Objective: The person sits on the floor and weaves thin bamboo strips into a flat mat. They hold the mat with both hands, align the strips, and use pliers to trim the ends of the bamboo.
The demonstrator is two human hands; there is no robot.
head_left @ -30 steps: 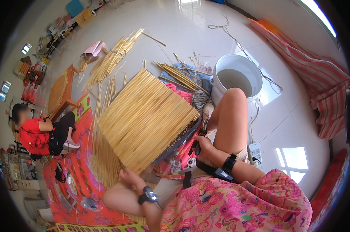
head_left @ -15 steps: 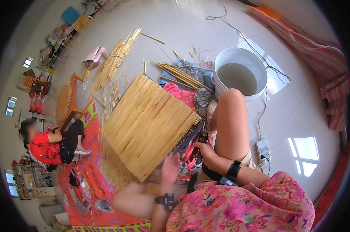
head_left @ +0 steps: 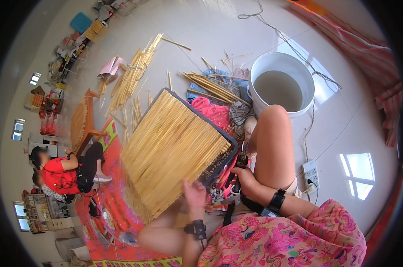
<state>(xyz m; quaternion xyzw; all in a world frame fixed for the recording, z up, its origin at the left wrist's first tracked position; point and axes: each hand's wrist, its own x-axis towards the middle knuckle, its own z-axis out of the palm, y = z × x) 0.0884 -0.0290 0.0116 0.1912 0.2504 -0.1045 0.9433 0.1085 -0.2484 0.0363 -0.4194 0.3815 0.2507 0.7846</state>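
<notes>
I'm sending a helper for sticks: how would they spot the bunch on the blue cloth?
Find the big white bucket, then the blue cloth just left of it. The loose sticks lie slantwise across that cloth. Unlike the banded bundle farther left, or the packed sticks in the dark frame, they fan out over fabric.

light: bright, diffuse | glare: window-shaped patches on floor (head_left: 332, 133) | edges: fisheye bend, black corners

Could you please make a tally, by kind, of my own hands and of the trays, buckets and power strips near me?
Your hands: 2 (left hand, right hand)
Stick-covered tray: 1
White bucket: 1
White power strip: 1
Total: 5
</notes>
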